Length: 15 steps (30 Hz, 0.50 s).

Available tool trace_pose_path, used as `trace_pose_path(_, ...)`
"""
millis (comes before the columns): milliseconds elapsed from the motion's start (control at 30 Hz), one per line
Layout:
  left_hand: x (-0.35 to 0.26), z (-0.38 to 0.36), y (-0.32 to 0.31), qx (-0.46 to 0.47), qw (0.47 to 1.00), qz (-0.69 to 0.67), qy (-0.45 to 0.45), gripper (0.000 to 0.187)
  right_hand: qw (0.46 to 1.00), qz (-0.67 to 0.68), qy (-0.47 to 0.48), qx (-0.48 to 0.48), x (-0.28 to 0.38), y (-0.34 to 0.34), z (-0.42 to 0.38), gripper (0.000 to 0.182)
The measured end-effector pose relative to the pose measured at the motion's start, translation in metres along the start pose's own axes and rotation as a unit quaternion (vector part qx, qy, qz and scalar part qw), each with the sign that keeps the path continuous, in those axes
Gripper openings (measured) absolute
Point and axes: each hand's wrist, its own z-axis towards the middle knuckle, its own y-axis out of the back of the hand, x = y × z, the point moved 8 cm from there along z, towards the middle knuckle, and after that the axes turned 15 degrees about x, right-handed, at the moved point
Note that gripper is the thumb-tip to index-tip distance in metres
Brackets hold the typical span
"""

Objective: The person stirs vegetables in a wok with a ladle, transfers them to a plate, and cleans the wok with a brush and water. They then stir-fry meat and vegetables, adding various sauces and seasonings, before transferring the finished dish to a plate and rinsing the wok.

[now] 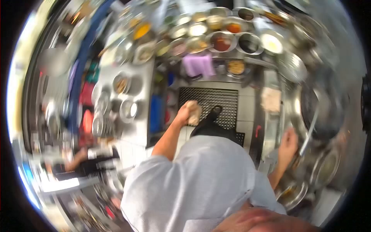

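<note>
The wok [322, 104], a big dark round pan, sits at the right edge of the view, set into the steel worktop [270, 127]. A long metal ladle handle [309, 131] slants out of it, its long axis running from the pan down and toward the person, and it ends right at the right hand [288, 143]. So the pan lies up and to the right of that hand, and the right hand is far nearer to it than the left one. The right hand's fingers seem wrapped around the handle end, though blur keeps me from telling how firm the grip is.

The left hand [188, 112] hangs out in front over the floor, above the black floor mat [208, 102], clenched on a pale rag [194, 115]. 1 dark shoe [213, 113] shows just beside it on the mat.

Counted: 1 wok, 1 ladle handle, 1 mat, 1 rag. Across the top runs a row of round steel bowls [222, 41] holding sauces and spices, roughly 12, too smeared for an exact count. 1 purple cloth [198, 65] lies just below them. More steel bowls stand on the left worktop, about 5.
</note>
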Motion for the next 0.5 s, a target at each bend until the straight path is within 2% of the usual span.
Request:
trace_pose_path(33,-0.006,-0.006,0.01,-0.008,0.999,-0.046,-0.02,0.03,0.975,0.185,-0.028,0.118,-0.034,-0.064,0.002,0.044)
trace_pose_path(100,-0.023,-0.03,0.03,-0.068,0.991,-0.1,-0.054,0.027,0.945,0.057,-0.124,0.297,-0.144,-0.181,-0.001,0.05)
trace_pose_path(133,-0.028,-0.037,0.04,-0.109,0.982,-0.137,-0.071,0.02,0.897,-0.238,-0.12,0.354,-0.152,-0.207,-0.003,0.058)
trace_pose_path(167,-0.024,-0.045,0.064,-0.141,0.974,-0.158,-0.079,0.026,0.918,-0.232,-0.131,0.292,-0.175,-0.217,-0.014,0.068)
trace_pose_path(200,-0.03,-0.061,0.076,-0.168,0.957,-0.222,-0.081,0.029,0.911,-0.244,-0.147,0.298,-0.239,-0.242,-0.015,0.064)
trace_pose_path(233,-0.041,-0.074,0.088,-0.192,0.936,-0.282,-0.087,0.032,0.873,-0.22,-0.198,0.386,-0.306,-0.262,-0.022,0.059)
trace_pose_path(267,-0.045,-0.081,0.11,-0.203,0.926,-0.302,-0.102,0.035,0.823,-0.197,-0.251,0.47,-0.344,-0.278,-0.03,0.054)
trace_pose_path(333,-0.046,-0.083,0.161,-0.167,0.912,-0.341,-0.156,0.034,0.823,-0.191,-0.25,0.474,-0.312,-0.285,-0.021,0.053)
trace_pose_path(367,-0.068,-0.098,0.16,-0.154,0.906,-0.348,-0.183,0.034,0.824,-0.179,-0.26,0.471,-0.305,-0.29,-0.012,0.053)
trace_pose_path(500,-0.092,-0.097,0.215,-0.187,0.889,-0.331,-0.253,0.04,0.825,-0.119,-0.315,0.454,-0.288,-0.303,0.003,0.05)
